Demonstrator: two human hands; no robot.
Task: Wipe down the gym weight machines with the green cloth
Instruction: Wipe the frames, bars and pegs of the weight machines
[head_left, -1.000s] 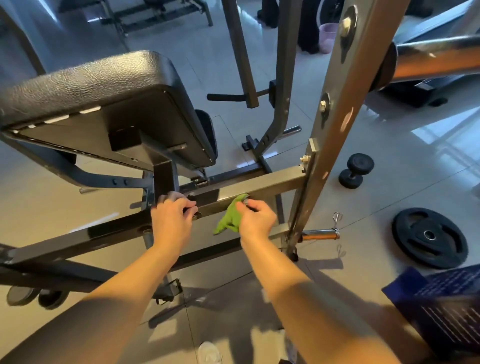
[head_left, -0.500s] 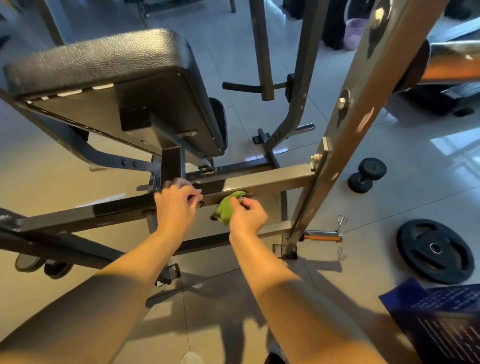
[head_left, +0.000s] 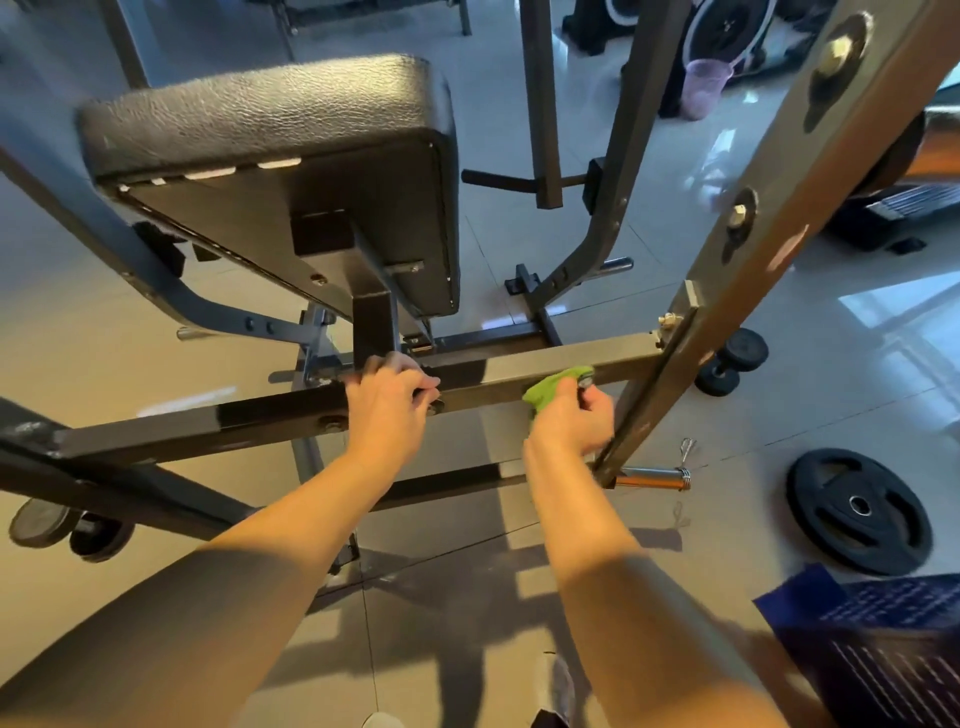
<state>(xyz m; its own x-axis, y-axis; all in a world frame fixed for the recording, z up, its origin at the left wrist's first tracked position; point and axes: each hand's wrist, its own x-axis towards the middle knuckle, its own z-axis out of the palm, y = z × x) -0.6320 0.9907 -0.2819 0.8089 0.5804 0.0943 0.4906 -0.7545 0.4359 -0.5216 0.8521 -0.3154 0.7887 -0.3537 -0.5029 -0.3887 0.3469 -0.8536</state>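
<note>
Head view: the left hand curls its fingers over the gray bar under the black seat pad. At its 3 o'clock, the right hand holds the green cloth bunched against the same bar, maybe on a bolt. A weight plate lies on the floor at the right hand's 4 o'clock.

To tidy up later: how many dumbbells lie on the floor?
2: one dumbbell right of the upright, one at lower left, partly under the frame. Others may be hidden.
</note>
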